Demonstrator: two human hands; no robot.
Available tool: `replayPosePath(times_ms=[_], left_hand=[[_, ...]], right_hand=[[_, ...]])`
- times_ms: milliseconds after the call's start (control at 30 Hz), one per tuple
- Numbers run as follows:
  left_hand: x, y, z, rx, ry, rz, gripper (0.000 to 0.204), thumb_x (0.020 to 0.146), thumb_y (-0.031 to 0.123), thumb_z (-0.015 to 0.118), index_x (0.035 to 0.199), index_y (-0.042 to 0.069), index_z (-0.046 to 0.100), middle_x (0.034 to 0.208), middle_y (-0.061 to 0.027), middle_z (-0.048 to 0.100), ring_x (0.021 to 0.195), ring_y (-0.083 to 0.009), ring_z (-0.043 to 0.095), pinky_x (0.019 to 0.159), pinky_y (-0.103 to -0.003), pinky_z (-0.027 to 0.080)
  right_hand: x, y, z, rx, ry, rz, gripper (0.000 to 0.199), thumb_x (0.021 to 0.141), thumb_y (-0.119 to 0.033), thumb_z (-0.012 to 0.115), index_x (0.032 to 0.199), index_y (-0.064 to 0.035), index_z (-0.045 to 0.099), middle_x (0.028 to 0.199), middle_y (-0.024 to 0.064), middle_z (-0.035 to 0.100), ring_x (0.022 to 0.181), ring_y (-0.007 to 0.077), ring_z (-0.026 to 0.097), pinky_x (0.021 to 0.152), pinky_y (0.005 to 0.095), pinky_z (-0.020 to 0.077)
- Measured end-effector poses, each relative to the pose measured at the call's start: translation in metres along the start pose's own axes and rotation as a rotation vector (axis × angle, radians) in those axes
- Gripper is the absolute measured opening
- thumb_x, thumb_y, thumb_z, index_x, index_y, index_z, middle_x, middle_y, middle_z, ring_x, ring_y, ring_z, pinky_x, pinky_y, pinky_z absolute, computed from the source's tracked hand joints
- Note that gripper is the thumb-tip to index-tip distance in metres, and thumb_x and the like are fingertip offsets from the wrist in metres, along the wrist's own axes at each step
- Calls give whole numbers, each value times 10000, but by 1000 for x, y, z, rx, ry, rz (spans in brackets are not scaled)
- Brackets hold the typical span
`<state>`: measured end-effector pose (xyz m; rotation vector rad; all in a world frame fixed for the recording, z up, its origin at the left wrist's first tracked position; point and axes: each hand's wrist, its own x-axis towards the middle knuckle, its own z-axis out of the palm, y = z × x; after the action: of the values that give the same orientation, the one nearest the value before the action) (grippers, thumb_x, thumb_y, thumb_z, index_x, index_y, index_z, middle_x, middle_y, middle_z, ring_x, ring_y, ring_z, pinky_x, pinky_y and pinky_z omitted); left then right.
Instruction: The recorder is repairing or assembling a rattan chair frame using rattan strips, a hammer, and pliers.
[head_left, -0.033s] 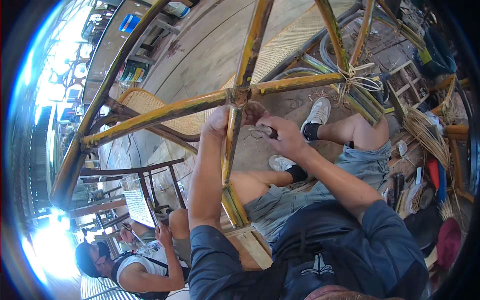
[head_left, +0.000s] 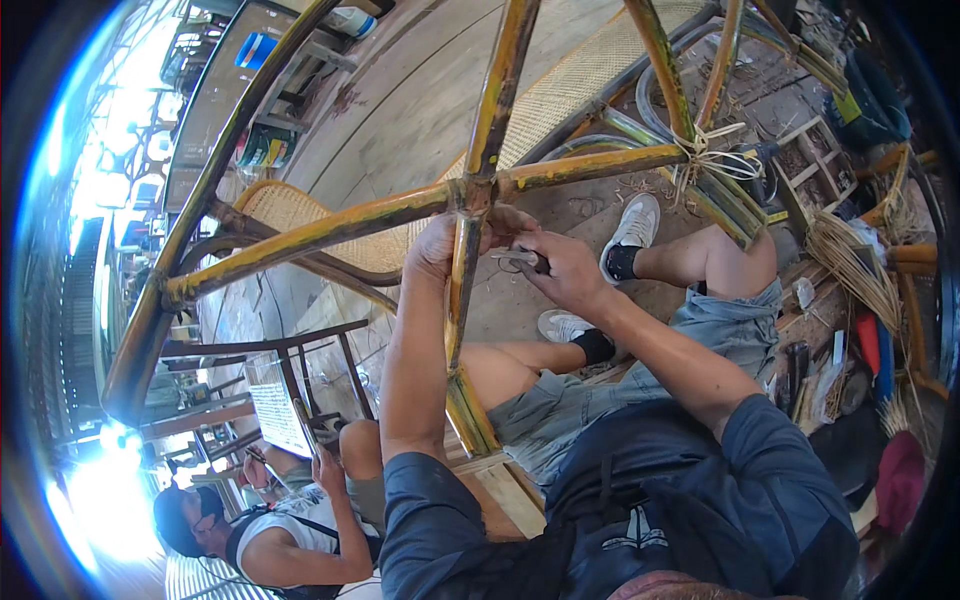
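A frame of yellow-brown, bamboo-like poles (head_left: 340, 228) stands in front of me, its crossing joint (head_left: 470, 194) wrapped with a binding. Just below that joint, my left hand (head_left: 436, 248) is closed around the lower upright pole (head_left: 463, 275); the pole hides part of the palm, and the fingertips come out on its right side. My right hand (head_left: 572, 268) is closed on a small hand tool (head_left: 520, 257) with a pale metal part and a dark end. It is close beside the left fingertips. Whether the fingers also pinch a thin strip cannot be made out.
Loose pale cane strips tie the right pole joint (head_left: 708, 160). A woven cane panel (head_left: 590, 80) lies beyond the frame. Bundled strips (head_left: 850, 255) and tools lie at right, near a dark bucket (head_left: 872, 105). A co-worker (head_left: 290, 530) sits at lower left beside a dark chair frame (head_left: 290, 365).
The tool in my right hand has shifted slightly left and its pale metal part shows more. My left hand stays at the pole. The view has moved only a little.
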<state>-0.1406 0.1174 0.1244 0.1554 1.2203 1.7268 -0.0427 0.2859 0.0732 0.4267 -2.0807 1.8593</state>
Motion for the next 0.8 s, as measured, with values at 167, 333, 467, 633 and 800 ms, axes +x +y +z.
replayPosePath(times_ms=[167, 333, 467, 633, 800], left_hand=[[1, 4, 13, -77, 197, 203, 346, 708, 311, 714, 897, 52, 584, 852, -99, 599, 801, -247, 567, 710, -374, 453], [18, 25, -29, -66, 442, 299, 324, 857, 324, 589, 984, 26, 578, 770, -73, 584, 693, -144, 550, 627, -270, 469], [44, 64, -85, 128, 430, 343, 260, 883, 280, 562, 976, 37, 577, 796, -53, 587, 717, -121, 558, 671, -266, 475], [63, 88, 7, 262, 401, 316, 547, 853, 300, 576, 1245, -44, 412, 1280, -154, 440, 1099, -273, 506, 923, -354, 441], [52, 65, 9, -13, 306, 222, 385, 878, 249, 552, 1148, -23, 509, 1094, -155, 584, 945, -248, 591, 799, -337, 486]], right_hand=[[-7, 12, -7, -16, -62, 43, 271, 778, -123, 654, 1023, -59, 560, 849, 148, 589, 769, 364, 564, 647, 378, 465], [-11, 6, -24, -12, 156, 186, 253, 776, -120, 658, 1000, -50, 563, 845, 159, 568, 735, 331, 569, 620, 369, 451], [25, -39, -38, 44, 141, 290, 264, 771, -99, 684, 1004, -28, 581, 810, 112, 600, 686, 210, 585, 610, 288, 456], [66, -54, -54, -98, 302, -24, 207, 761, -164, 685, 899, -50, 581, 673, 127, 561, 627, 292, 585, 552, 351, 449], [77, -60, -51, -259, 180, -23, 259, 715, -235, 736, 829, -61, 581, 671, 92, 577, 629, 247, 584, 543, 324, 440]])
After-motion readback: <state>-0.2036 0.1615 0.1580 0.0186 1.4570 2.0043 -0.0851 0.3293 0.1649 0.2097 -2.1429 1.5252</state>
